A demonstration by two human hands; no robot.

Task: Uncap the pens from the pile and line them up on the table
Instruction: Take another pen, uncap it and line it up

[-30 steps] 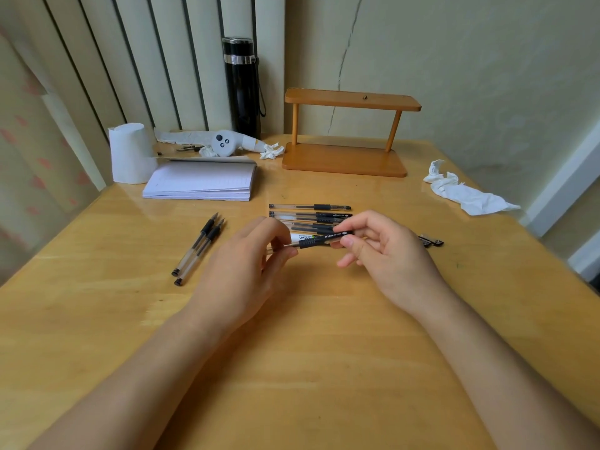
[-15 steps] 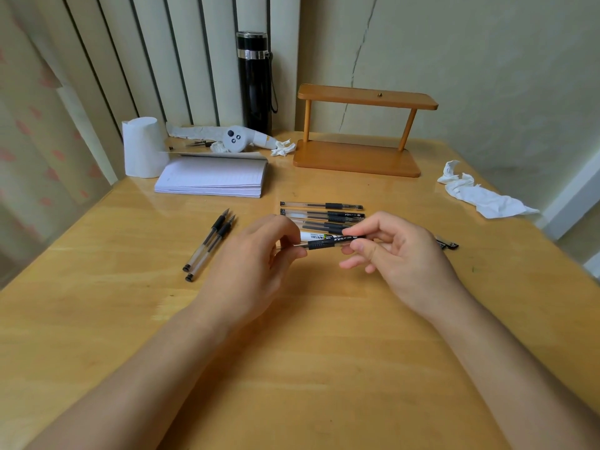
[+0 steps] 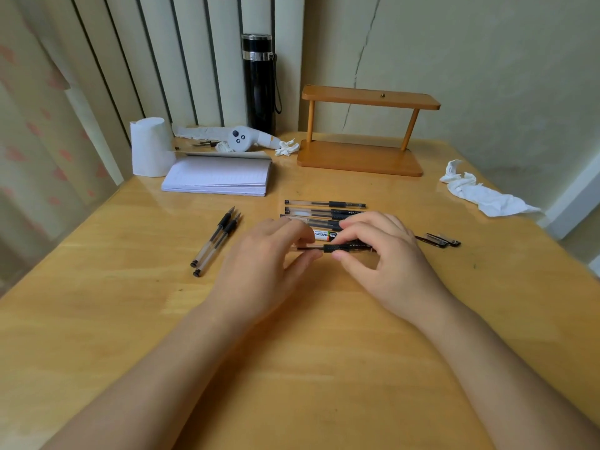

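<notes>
I hold one black gel pen (image 3: 331, 248) level above the table, between both hands. My left hand (image 3: 263, 264) pinches its clear barrel end. My right hand (image 3: 383, 254) grips the black cap end. Behind my fingers lies the pile of capped pens (image 3: 324, 211), lined up side by side. Two uncapped pens (image 3: 216, 243) lie parallel at the left, tips pointing away from me. Loose black caps (image 3: 441, 241) rest on the table to the right of my right hand.
A notebook (image 3: 217, 177) and a paper roll (image 3: 149, 147) sit at the back left, a black flask (image 3: 259, 86) behind them. A wooden stand (image 3: 360, 157) is at the back centre, and a crumpled tissue (image 3: 483, 193) lies at the right edge.
My hands have kept hold of the same pen and come slightly closer together and lower. The view has shifted a little.
</notes>
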